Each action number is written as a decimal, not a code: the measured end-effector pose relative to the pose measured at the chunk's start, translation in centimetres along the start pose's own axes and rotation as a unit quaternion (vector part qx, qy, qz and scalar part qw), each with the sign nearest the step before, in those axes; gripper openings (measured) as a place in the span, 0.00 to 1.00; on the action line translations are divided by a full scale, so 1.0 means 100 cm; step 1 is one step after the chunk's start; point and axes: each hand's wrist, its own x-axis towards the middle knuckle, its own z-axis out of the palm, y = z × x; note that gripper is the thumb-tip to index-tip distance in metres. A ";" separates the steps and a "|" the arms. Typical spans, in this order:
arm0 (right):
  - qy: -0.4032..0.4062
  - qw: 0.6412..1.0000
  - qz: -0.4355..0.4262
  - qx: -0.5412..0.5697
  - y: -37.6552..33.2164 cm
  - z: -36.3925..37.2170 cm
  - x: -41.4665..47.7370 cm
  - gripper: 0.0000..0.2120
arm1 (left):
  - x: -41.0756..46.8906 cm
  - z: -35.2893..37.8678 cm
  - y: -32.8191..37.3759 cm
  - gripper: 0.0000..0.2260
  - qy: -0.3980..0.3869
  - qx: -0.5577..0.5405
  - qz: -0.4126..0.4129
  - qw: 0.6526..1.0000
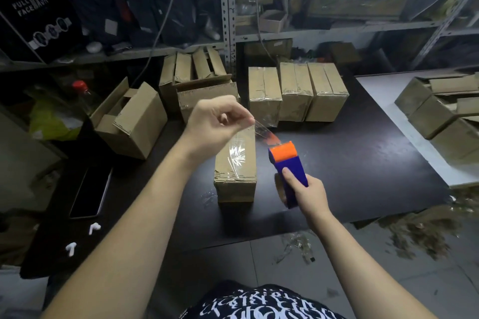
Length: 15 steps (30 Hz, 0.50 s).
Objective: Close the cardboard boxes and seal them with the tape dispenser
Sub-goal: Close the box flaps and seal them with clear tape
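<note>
A closed cardboard box [234,179] stands in the middle of the dark table, with clear tape shining along its top. My right hand [308,193] grips the blue and orange tape dispenser [287,163] just right of the box. My left hand [220,122] hovers above the box's far end, fingers pinched on the free end of the clear tape strip [261,132], which stretches from the dispenser's orange head.
Three taped boxes [295,93] stand in a row at the back. An open box [129,122] lies at the left, more boxes [197,80] behind it, and open ones [440,106] at the right. A phone [90,191] and earbuds [93,228] lie near the table's left edge.
</note>
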 end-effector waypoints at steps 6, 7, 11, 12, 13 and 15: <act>0.035 0.996 0.052 -0.056 -0.011 0.016 0.018 0.24 | -0.018 0.026 -0.004 0.02 0.003 -0.006 0.001 1.000; 0.050 0.993 0.038 -0.097 -0.012 0.017 0.019 0.24 | -0.021 0.028 -0.005 0.02 0.008 -0.008 -0.002 1.000; 0.093 0.963 -0.030 -0.250 -0.018 0.021 0.019 0.27 | -0.029 0.033 0.004 0.01 0.040 0.008 0.002 0.999; 0.097 0.958 -0.053 -0.265 -0.017 0.020 0.020 0.27 | -0.028 0.030 0.008 0.01 0.055 0.012 0.004 0.998; 0.093 0.953 -0.084 -0.275 -0.014 0.016 0.020 0.27 | -0.025 0.026 0.011 0.01 0.081 0.011 0.001 0.997; 0.064 0.954 -0.153 -0.251 -0.004 0.004 0.022 0.23 | -0.015 0.008 0.010 0.01 0.153 -0.006 -0.037 0.987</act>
